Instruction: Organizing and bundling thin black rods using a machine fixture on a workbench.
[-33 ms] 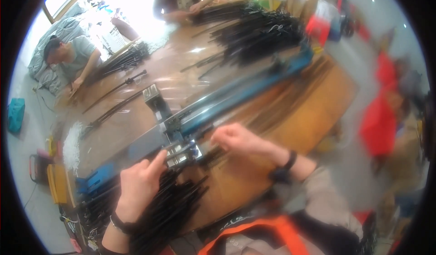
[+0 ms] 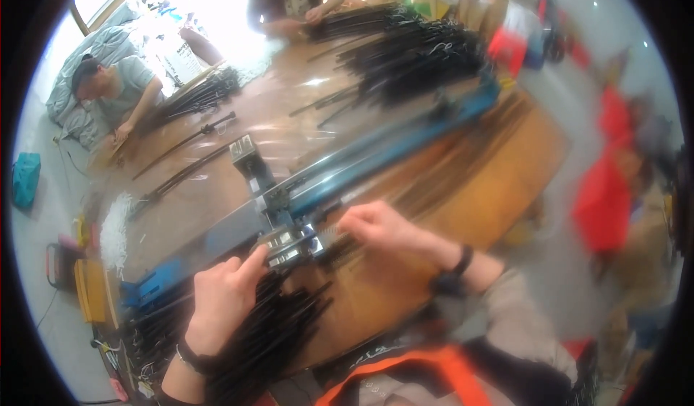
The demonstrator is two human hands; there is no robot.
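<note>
A metal clamping fixture (image 2: 289, 247) sits at the near end of a long blue bench machine (image 2: 347, 182) that runs away to the right. My left hand (image 2: 225, 294) is at the fixture's left side, its fingers curled and the index finger reaching to the fixture's edge; what it grips, if anything, is hidden. Just right of the fixture, my right hand (image 2: 383, 225) has its fingers pinched together. Between it and the fixture is a small, pale ribbed piece (image 2: 329, 230), too blurred to name. Under my left hand lies a pile of thin black rods (image 2: 282, 319).
Further bundles of black rods (image 2: 412, 55) lie across the table (image 2: 506, 167). White strips (image 2: 116, 232) are heaped at its left edge, near a blue bracket (image 2: 155, 283). One person (image 2: 134, 91) sits at the far left, another (image 2: 293, 5) at the far side.
</note>
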